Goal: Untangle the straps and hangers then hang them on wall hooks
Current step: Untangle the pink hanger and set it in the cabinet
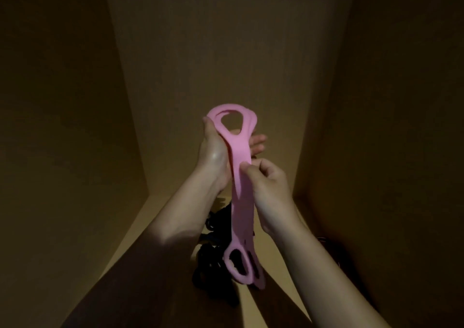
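While the pink strap (242, 202), seemingly soft and light, is hanging at frame centre, the left hand (214, 152) is clasping it beneath its top loop and the right hand (270, 184) is pinching its middle.

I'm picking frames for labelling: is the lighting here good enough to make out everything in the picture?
Head view: the light is dim and warm, yet the pink straps, left hand and right hand read clearly; the dark tangle below is near-black, strands indistinguishable; arm shadows stripe the surface; the wide-angle lens splays the walls; overall slightly soft.
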`<state>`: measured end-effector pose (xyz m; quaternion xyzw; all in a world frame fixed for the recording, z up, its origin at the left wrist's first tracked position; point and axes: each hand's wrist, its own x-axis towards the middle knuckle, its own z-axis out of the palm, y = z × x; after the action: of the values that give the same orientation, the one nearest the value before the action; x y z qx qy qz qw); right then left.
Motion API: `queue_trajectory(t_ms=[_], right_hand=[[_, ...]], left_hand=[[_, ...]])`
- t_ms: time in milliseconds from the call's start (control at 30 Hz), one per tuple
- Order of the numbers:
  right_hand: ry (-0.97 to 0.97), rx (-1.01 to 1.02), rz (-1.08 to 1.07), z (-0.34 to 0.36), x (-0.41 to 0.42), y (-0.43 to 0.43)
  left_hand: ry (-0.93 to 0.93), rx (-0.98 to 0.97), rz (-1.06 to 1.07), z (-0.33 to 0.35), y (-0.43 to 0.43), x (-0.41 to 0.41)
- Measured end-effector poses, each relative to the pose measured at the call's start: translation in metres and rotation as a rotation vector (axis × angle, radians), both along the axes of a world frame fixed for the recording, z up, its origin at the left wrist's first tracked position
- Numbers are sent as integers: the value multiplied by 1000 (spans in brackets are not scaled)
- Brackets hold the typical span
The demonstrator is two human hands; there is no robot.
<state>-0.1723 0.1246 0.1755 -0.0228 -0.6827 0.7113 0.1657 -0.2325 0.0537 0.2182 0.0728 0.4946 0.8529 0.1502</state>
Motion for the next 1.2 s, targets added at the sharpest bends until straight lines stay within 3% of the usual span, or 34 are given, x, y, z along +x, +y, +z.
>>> queue_trajectory(t_ms=[300, 667, 1200], right_hand=[[-132, 81, 195, 29, -10, 18], [-255, 193, 396, 17, -9, 28], [-121, 287, 92, -11, -29, 22]], left_hand=[[102, -61, 122, 44, 4, -13], [167, -149, 163, 33, 4, -31], [128, 26, 55, 31, 3, -31]])
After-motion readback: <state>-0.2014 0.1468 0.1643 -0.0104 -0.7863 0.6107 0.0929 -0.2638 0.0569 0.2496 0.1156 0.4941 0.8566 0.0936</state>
